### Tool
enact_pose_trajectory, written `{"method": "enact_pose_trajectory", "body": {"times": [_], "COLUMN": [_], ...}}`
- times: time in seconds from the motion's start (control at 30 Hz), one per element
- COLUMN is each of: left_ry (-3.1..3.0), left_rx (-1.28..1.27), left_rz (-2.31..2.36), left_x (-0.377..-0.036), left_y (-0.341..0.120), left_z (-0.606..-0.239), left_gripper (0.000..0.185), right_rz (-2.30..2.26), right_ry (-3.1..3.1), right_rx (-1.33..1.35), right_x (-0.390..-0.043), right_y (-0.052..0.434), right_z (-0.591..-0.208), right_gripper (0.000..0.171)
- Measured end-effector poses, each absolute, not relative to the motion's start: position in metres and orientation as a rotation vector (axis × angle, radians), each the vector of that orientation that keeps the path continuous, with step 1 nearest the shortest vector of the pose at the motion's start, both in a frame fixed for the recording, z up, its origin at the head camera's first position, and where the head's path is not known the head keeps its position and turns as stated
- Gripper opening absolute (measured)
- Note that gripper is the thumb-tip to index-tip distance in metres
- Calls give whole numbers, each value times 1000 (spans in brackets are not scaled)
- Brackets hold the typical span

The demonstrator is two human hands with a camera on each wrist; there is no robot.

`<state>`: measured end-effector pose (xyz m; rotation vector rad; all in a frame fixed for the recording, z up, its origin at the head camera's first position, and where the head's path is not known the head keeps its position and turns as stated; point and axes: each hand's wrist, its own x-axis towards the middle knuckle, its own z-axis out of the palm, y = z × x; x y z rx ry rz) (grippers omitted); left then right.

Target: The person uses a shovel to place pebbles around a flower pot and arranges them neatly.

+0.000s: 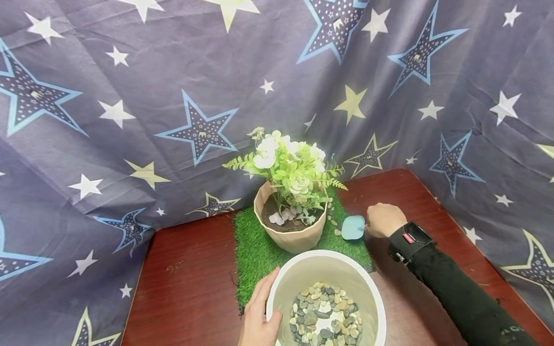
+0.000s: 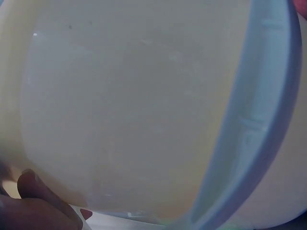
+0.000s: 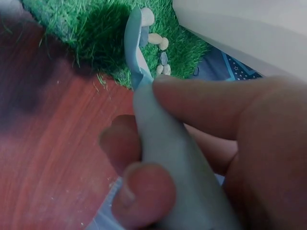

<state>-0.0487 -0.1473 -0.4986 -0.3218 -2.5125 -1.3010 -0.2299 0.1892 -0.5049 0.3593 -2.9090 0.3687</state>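
Observation:
A white bucket (image 1: 368, 295) with several pebbles (image 1: 324, 315) in its bottom stands at the near edge of the table. My left hand (image 1: 259, 312) rests on the bucket's left rim and wall; the left wrist view shows only the bucket wall (image 2: 134, 105) close up and a fingertip. My right hand (image 1: 383, 220) grips the handle of a small light-blue trowel (image 1: 353, 228), its blade over the edge of the green grass mat (image 1: 255, 250). In the right wrist view my fingers (image 3: 144, 191) curl round the trowel handle (image 3: 163, 158). A beige pot (image 1: 294, 238) with white artificial flowers stands on the mat.
A few loose pebbles (image 1: 332, 218) lie on the mat between the pot and the trowel, also seen in the right wrist view as pebbles (image 3: 160, 43). The dark red wooden table (image 1: 186, 288) is backed by a star-patterned blue cloth (image 1: 173, 96).

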Motion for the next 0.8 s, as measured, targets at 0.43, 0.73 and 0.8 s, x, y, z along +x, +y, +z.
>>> {"method": "enact_pose_trajectory", "body": {"times": [0.43,0.73,0.8], "left_ry": [-2509,-2504,-2518], "left_rx": [-326,-341,-324], "left_rz": [-1306,-1305,-1318], "left_x": [-49,-49,-48], "left_y": [-148,-149,-150], "left_z": [-501,-501,-501], "left_gripper": [97,97,97], "right_rz": [257,206,215], "right_ry": [-3003,-3027,-3035], "right_rx": [476,436,418], "right_x": [-232,-232,-230], "right_y": [185,188,192], "right_z": [-481,-471,-466], "right_gripper": [16,14,15]}}
